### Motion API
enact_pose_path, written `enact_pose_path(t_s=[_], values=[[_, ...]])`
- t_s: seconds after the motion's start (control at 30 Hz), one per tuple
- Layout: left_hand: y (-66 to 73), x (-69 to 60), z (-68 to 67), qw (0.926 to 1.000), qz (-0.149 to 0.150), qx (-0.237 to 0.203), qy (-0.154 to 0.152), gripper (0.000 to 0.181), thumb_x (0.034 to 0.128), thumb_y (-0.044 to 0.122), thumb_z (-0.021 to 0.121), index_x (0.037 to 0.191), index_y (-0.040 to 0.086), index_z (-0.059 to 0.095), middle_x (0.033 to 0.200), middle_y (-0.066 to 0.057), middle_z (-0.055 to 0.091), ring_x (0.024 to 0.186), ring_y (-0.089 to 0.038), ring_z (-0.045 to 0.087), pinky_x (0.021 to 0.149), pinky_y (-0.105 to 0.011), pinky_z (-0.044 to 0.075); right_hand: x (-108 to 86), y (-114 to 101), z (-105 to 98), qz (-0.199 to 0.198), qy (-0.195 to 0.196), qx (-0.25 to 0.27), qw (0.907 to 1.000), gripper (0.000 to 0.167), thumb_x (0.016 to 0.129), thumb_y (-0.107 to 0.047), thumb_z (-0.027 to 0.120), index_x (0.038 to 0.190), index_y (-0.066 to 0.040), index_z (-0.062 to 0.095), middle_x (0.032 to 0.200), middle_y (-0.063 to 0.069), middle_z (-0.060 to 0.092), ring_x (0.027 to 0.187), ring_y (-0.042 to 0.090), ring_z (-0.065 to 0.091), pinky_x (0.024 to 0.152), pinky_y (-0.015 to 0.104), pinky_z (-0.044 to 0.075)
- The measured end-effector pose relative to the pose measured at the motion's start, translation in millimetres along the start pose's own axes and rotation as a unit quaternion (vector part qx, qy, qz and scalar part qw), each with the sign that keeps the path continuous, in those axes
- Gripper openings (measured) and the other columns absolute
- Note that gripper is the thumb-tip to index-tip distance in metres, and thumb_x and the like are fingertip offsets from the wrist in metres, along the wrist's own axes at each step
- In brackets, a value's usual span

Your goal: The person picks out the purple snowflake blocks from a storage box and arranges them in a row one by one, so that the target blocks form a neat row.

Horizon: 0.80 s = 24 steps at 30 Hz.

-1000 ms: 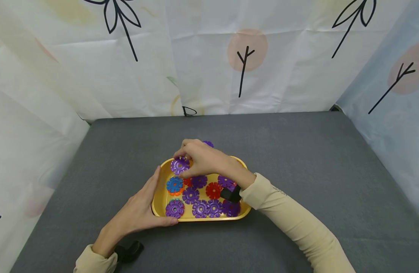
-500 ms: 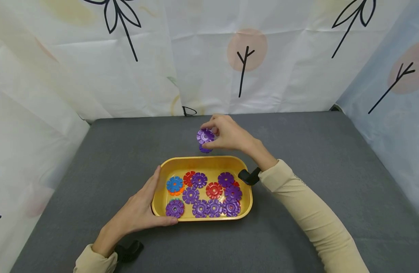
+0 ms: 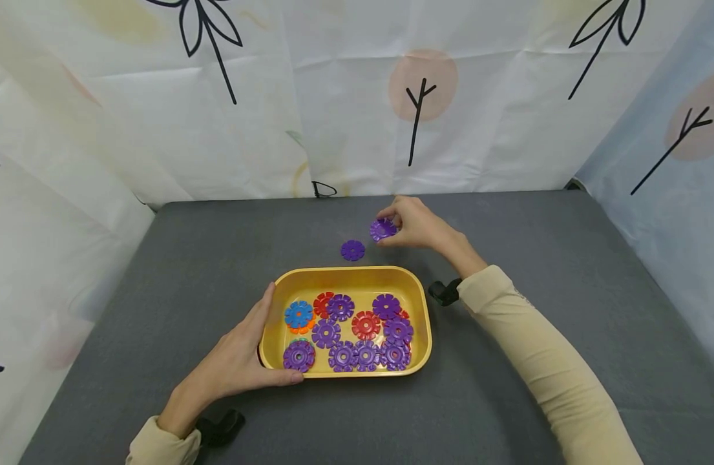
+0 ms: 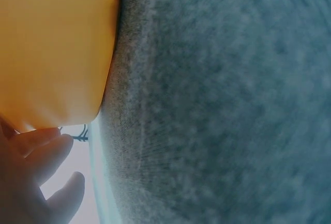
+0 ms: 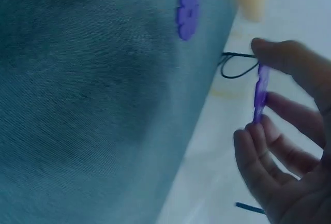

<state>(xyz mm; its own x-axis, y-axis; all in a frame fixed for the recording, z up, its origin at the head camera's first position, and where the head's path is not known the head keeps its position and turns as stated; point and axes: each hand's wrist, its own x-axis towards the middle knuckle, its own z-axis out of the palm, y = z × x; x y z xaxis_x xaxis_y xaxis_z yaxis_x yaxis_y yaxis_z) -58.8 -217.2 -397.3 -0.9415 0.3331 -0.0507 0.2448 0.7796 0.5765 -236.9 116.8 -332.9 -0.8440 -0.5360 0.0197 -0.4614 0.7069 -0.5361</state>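
My right hand [image 3: 417, 225] pinches a purple flower-shaped plastic disc [image 3: 382, 229] by its edges, thumb below and fingers above, beyond the tray's far rim. The right wrist view shows that disc [image 5: 261, 93] edge-on between thumb and fingertips. A second purple flower disc [image 3: 353, 250] lies flat on the table, left of and nearer than the held one. My left hand [image 3: 234, 352] rests against the left end of a yellow tray [image 3: 351, 278], its thumb along the near rim. In the left wrist view its fingers [image 4: 49, 157] touch the tray's wall [image 4: 57, 53].
Inside the tray lie several purple discs [image 3: 325, 333], red discs [image 3: 365, 325] and a blue one [image 3: 298, 314] over an orange one, some overlapping. Grey cloth covers the table [image 3: 537, 258]. A printed curtain [image 3: 357, 129] hangs behind and at both sides.
My right hand has lifted a purple disc from the tray's far left corner, carried it over the disc on the table, then moved right of it. My left hand has stayed at the tray.
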Motion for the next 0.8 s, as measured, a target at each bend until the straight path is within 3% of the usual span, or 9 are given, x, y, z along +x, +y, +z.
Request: enact_pose_path(t_s=[0.07,0.2,0.4,0.53,0.8], values=[[-0.4,-0.2,-0.2,1.0000,-0.001,0.000,0.000,0.143,0.0663,0.067,0.087,0.164,0.031,-0.010,0.166,-0.012,0.029,0.130,-0.026,0.054,0.095,-0.044,0.057,-0.1,6,4,0.002,-0.004,-0.002,1.0000,0.052,0.082,-0.017,0.086,0.126,0.004,0.070,0.090,0.016,0.053,0.076,0.019,0.039,0.064,0.029,0.034],[-0.6,-0.4,-0.1,1.0000,-0.003,-0.001,-0.001,0.143,0.0662,0.066,0.087,0.164,0.030,-0.010,0.167,-0.012,0.028,0.131,-0.027,0.054,0.095,-0.045,0.057,0.4,15,17,0.000,-0.013,-0.004,0.9999,0.051,0.082,-0.018,0.087,0.125,0.005,0.071,0.092,0.016,0.056,0.079,0.020,0.046,0.066,0.027,0.041],[0.1,-0.5,0.6,0.9999,-0.008,-0.007,-0.002,0.143,0.0665,0.066,0.087,0.165,0.028,-0.009,0.167,-0.013,0.028,0.130,-0.028,0.054,0.095,-0.047,0.057,5.7,21,34,0.009,-0.045,-0.010,0.9989,0.049,0.084,-0.019,0.085,0.124,0.005,0.071,0.103,0.019,0.068,0.090,0.025,0.063,0.076,0.031,0.055],[0.2,-0.1,2.1,0.9999,-0.008,-0.010,-0.003,0.143,0.0661,0.066,0.087,0.165,0.029,-0.009,0.166,-0.011,0.028,0.130,-0.026,0.054,0.095,-0.044,0.057,9.5,25,42,0.019,-0.065,-0.004,0.9977,0.051,0.086,-0.023,0.083,0.127,0.004,0.070,0.113,0.019,0.074,0.095,0.026,0.070,0.078,0.033,0.058],[-0.9,-0.1,2.3,1.0000,-0.004,-0.008,0.004,0.143,0.0657,0.066,0.088,0.165,0.029,-0.009,0.166,-0.011,0.030,0.127,-0.024,0.055,0.092,-0.039,0.058,7.1,27,41,0.024,-0.077,0.008,0.9967,0.053,0.091,-0.023,0.079,0.133,0.004,0.065,0.131,0.023,0.068,0.120,0.036,0.067,0.100,0.046,0.057]])
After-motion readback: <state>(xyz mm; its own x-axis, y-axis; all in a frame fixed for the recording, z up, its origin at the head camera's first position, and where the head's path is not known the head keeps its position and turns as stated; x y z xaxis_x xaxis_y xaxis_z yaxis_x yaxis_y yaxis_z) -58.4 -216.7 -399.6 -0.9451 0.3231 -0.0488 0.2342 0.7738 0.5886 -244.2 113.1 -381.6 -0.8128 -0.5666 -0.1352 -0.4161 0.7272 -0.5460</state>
